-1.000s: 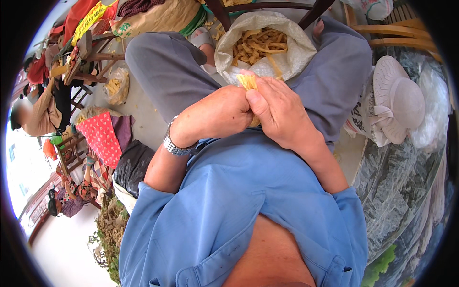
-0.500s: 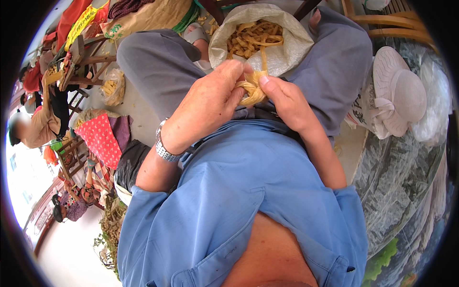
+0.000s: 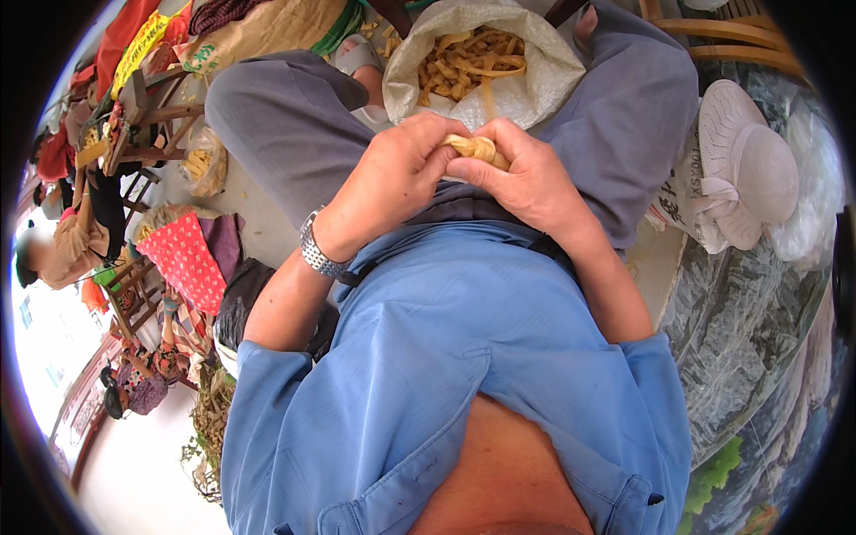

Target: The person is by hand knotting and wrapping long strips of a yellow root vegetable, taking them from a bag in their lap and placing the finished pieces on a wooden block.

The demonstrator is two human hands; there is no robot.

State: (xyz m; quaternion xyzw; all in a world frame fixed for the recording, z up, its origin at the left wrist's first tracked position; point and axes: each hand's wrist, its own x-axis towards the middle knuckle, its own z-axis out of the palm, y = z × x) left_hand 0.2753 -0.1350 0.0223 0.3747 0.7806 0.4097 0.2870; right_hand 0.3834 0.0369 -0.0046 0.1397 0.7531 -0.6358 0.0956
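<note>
Grey-trousered legs (image 3: 276,125) bend to either side of a white woven sack (image 3: 548,76) whose rim is spread wide. Inside the sack lies a heap of strips (image 3: 464,67), tan-yellow, curled and tangled over one another. Just on the wearer's side of the sack, the left hand (image 3: 397,165) and the right hand (image 3: 535,183) face each other, fingers and thumbs pinched in on one small bundle (image 3: 477,150) held between them. For this step, even pressure from both thumbs seems best: firm enough that the folds do not slip, gentle enough that they do not split. Staying near the sack and leaving the trailing length some slack should lessen any tugging on the heap.

The bundle looks pale yellow, lighter than most of the strips in the sack, with twisted, overlapping layers and a rounded bulge by the right thumb. A single strip (image 3: 488,100) runs from the sack's mouth over its near side towards the hands; whether it joins the bundle is hidden behind the fingers.
</note>
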